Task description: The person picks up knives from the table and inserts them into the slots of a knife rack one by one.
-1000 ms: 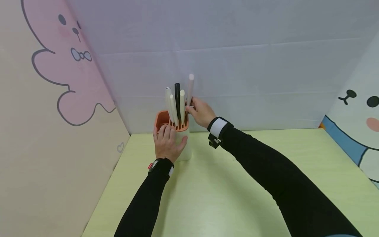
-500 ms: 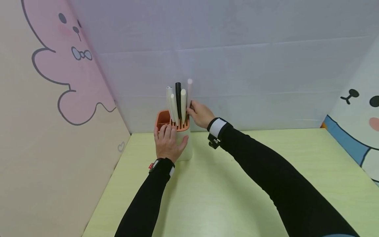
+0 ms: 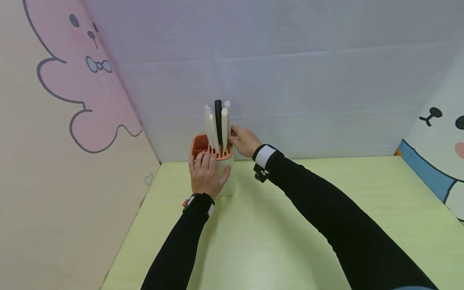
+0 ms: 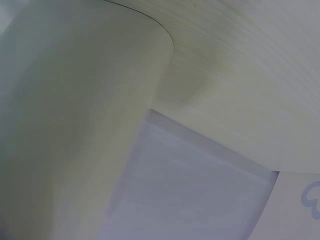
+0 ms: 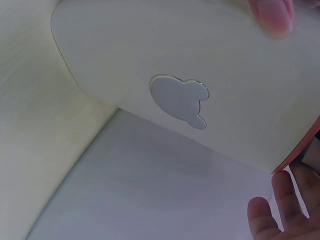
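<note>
A cream knife block (image 3: 227, 181) with an orange slotted top stands against the back wall. Several handles rise from its slots, among them a black handle (image 3: 218, 121) and a thick white handle (image 3: 224, 131). My left hand (image 3: 206, 176) holds the block from the front, fingertips over the orange rim and thumb spread across the face; that thumb (image 5: 274, 17) also shows in the right wrist view. At the back right slot, my right hand (image 3: 246, 141) pinches the handle of a white-handled knife (image 3: 228, 108), whose lower part is hidden behind the front handle and in the block.
An open orange compartment (image 3: 200, 144) takes up the left side of the block's top. Pale yellow-green tabletop (image 3: 275, 233) spreads in front and to the right. A lilac back wall (image 3: 290, 88) rises close behind, with a printed side wall (image 3: 108, 181) on the left.
The knife in my right hand has gone down and slightly left into the block, its handle top now level with the black one. My left hand stays on the block.
</note>
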### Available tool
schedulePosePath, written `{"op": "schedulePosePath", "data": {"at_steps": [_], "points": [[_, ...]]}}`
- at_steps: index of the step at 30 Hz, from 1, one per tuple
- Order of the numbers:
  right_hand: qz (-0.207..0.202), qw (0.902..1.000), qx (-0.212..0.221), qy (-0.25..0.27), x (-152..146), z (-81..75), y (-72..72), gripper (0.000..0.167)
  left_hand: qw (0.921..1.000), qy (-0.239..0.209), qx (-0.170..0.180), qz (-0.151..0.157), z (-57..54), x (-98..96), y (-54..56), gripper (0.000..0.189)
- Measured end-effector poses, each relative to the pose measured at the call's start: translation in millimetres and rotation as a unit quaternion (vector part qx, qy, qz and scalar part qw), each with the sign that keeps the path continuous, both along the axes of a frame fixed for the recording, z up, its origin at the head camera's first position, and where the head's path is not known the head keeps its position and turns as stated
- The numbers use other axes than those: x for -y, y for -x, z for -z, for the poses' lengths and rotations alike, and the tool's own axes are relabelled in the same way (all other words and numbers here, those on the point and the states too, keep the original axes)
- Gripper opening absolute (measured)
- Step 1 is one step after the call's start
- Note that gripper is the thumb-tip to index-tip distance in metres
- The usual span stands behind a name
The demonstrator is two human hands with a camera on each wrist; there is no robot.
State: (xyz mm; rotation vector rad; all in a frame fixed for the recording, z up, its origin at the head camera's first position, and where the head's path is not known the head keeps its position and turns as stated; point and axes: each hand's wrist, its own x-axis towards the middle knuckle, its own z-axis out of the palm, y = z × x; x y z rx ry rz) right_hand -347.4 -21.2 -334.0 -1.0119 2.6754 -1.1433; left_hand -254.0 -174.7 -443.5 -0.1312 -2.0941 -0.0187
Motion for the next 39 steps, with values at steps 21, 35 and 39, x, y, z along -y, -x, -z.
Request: {"op": "schedulePosePath", "data": {"at_steps": [21, 35, 39], "points": [[0.041, 0.9977, 0.001, 0.054, 5.0, 14.5, -3.5, 0.051, 0.9999, -0.001, 0.016, 0.001, -2.2, -0.8, -2.4, 0.061], [0.041, 0.9974, 0.003, 0.060, 4.4, 19.7, -9.6, 0.051, 0.9999, -0.008, 0.011, 0.004, 4.1, -1.2, -1.8, 0.061], [0.035, 0.9971, 0.012, 0.067, 3.5, 24.0, -11.7, 0.050, 0.9997, -0.015, 0.017, 0.006, 6.1, 0.3, -2.9, 0.061]]}}
